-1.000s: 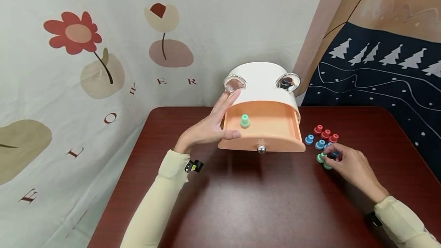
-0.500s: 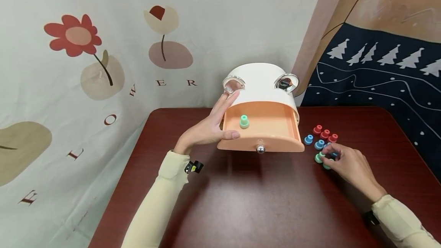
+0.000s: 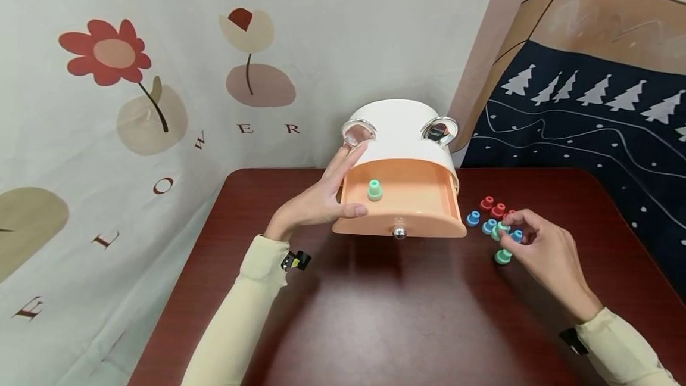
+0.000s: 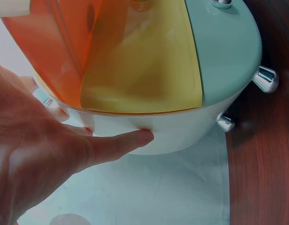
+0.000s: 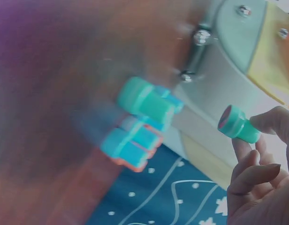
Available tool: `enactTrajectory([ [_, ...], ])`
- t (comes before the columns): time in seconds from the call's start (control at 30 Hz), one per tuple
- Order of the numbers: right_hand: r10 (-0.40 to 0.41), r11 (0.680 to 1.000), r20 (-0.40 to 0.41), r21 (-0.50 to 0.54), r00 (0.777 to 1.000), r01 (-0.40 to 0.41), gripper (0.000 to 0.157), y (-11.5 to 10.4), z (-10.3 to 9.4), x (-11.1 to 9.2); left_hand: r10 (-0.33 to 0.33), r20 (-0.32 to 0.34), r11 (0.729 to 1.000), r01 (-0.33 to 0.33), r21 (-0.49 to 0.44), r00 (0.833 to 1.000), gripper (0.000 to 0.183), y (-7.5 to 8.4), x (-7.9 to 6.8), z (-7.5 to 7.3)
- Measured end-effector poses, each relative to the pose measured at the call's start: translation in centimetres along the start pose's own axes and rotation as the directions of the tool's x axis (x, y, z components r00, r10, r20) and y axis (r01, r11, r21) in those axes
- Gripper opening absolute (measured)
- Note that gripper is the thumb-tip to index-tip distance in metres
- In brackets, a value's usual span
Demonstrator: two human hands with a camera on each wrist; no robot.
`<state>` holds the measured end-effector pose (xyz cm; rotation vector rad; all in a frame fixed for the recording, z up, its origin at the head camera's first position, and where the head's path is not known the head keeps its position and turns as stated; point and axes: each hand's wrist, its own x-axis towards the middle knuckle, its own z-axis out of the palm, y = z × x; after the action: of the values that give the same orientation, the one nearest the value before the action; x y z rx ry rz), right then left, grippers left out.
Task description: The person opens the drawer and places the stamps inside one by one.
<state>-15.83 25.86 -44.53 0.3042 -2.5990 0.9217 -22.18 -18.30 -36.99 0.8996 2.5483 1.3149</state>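
Observation:
My right hand (image 3: 543, 261) pinches a small green stamp (image 5: 239, 124) between thumb and fingertips, lifted off the table; the right wrist view shows its dark reddish face. Another green stamp (image 3: 502, 257) stands on the table below that hand. My left hand (image 3: 313, 204) lies with straight fingers along the left side of a white mini drawer cabinet (image 3: 399, 127), thumb at the pulled-out orange drawer (image 3: 423, 186). One green stamp (image 3: 374, 190) stands upright inside, toward the left. From the left wrist, the cabinet's yellow front (image 4: 144, 70) and green front (image 4: 226, 51) show.
Blue stamps (image 3: 473, 218) and red stamps (image 3: 486, 203) stand in rows right of the cabinet, some partly hidden by my right hand. A round silver knob (image 3: 399, 232) juts from the drawer front. Behind the dark red table (image 3: 343, 314) hangs a printed cloth (image 3: 343, 34).
My right hand has picked up one green stamp from the table, raising it slightly away from the other green one. The left hand stays at the cabinet; the head view shifts slightly.

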Motion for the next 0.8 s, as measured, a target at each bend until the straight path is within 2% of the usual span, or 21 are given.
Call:
enactTrajectory([
  [0.37,-0.050,0.997,-0.048,0.063,0.998,0.053,0.026,-4.2,-1.3,1.8,-0.007,0.000,1.000,0.007,0.010,1.000,0.122,0.1,-0.1,-0.3],
  [0.53,-0.067,0.990,-0.084,0.122,0.994,0.077,0.025,-5.4,-2.1,2.4,0.003,0.000,1.000,-0.003,0.022,1.000,0.124,0.1,0.1,-0.2],
  [0.8,-0.081,0.976,-0.090,0.194,0.993,0.098,0.025,-7.5,-2.3,3.2,-0.004,0.005,1.000,0.003,0.018,1.000,0.122,-0.1,-0.1,0.0],
])
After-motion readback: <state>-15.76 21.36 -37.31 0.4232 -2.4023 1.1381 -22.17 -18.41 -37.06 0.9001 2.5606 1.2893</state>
